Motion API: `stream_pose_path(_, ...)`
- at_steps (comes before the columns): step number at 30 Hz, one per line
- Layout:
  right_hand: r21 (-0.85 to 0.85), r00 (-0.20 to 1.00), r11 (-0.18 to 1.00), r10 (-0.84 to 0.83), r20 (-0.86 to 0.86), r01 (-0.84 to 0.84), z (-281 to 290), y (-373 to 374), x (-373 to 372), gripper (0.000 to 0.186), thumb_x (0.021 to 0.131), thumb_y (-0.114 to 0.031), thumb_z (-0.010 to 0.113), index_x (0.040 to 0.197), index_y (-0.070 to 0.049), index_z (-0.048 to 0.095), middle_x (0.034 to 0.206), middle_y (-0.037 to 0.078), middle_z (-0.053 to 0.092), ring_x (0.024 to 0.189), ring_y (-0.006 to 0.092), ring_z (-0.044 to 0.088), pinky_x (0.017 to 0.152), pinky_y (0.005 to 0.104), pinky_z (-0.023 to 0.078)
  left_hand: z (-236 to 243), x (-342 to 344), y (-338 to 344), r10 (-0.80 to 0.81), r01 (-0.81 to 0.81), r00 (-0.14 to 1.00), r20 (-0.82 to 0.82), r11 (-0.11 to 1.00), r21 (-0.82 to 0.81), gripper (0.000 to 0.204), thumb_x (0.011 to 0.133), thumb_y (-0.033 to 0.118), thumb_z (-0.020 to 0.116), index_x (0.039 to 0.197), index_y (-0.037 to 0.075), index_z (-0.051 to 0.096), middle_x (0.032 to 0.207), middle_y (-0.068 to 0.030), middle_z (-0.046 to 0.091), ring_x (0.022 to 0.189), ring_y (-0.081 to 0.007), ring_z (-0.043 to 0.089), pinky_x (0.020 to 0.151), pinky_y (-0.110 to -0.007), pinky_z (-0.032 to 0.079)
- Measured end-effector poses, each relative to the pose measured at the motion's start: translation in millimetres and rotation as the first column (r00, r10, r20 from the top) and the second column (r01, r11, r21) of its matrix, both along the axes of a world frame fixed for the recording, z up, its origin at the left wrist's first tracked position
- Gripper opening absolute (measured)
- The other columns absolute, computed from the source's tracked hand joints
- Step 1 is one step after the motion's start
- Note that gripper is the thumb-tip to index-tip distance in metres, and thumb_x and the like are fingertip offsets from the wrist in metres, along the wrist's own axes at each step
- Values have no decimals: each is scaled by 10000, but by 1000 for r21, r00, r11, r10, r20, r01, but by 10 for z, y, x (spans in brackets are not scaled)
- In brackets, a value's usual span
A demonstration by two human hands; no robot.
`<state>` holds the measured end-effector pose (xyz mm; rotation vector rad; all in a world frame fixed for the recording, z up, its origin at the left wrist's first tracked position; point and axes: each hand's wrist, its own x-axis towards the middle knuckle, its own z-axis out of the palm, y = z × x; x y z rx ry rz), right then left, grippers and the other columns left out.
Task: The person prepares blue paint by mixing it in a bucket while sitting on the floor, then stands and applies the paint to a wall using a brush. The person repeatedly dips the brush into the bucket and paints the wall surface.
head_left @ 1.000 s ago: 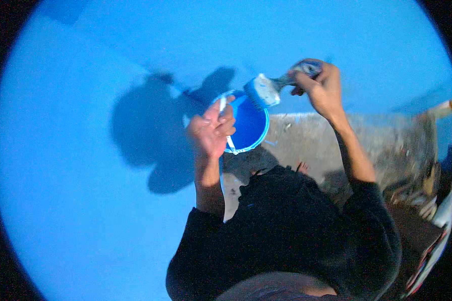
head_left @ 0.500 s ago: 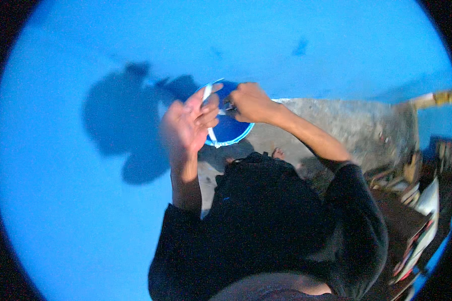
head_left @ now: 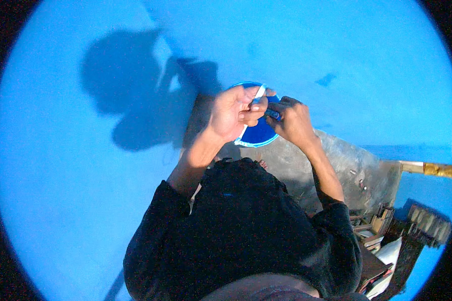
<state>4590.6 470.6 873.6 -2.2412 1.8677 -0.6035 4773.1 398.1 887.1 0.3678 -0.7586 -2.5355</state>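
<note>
A round blue bucket [head_left: 260, 134] with a pale blue rim shows in front of me at chest height. A flat white strip [head_left: 260, 92] like a handle crosses its opening. My left hand [head_left: 231, 114] is at the bucket's left side, its fingers curled around the strip. At the right rim my right hand [head_left: 295, 120] is closed on a small dark blue piece [head_left: 272, 114] over the opening. What kind of thing this piece is, I cannot make out, since the fingers cover most of it.
Bright blue walls [head_left: 266, 40] meet in a corner beyond the bucket. A grey floor [head_left: 336, 155] lies below, with a yellowish-white bar [head_left: 427, 169] at its far right. Wooden pieces and a white sheet [head_left: 386, 256] are piled at the lower right.
Both hands and the bucket appear farther right in the picture, as the view has turned. The right hand sits slightly lower against the rim, and the left hand is less blurred.
</note>
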Motion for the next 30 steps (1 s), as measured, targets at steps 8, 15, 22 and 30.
stream_pose_path(8, -285, 999, 958, -5, 46, 18, -336, 109, -146, 282, 679, -267, 739, 903, -100, 698, 681, 139, 583, 650, 337, 592, 565, 460, 467, 17, -13, 52, 47, -33, 979, 199, 997, -70, 887, 793, 585, 422, 1367, -89, 378, 781, 31, 415, 550, -46, 338, 517, -215, 277)
stream_pose_path(15, 63, 959, 993, -108, 262, 95, -492, 41, 24, 267, 745, -334, 694, 743, -69, 659, 634, 184, 608, 600, 365, 606, 564, 464, 471, -71, 57, -145, -14, 7, 989, 149, 999, 48, 787, 661, 448, 454, 1248, -74, 483, 745, -14, 445, 555, -121, 363, 493, -256, 302)
stream_pose_path(22, 66, 854, 997, -57, 517, 26, -1023, 19, -107, 411, 726, -391, 753, 1014, -99, 727, 873, 177, 704, 779, 262, 686, 739, 381, 531, 3, -187, -25, -21, -1, 947, 322, 998, 69, 680, 733, 437, 413, 1186, -59, 523, 676, -5, 388, 523, -126, 323, 494, -275, 302)
stream_pose_path(30, -138, 988, 984, -98, 122, 115, -725, -55, -99, 265, 707, -250, 768, 937, -123, 731, 871, 132, 693, 759, 317, 657, 681, 401, 525, -96, 41, -12, 56, -55, 994, 89, 998, -15, 565, 903, 460, 371, 1153, -13, 552, 669, 32, 412, 491, -74, 315, 471, -241, 269)
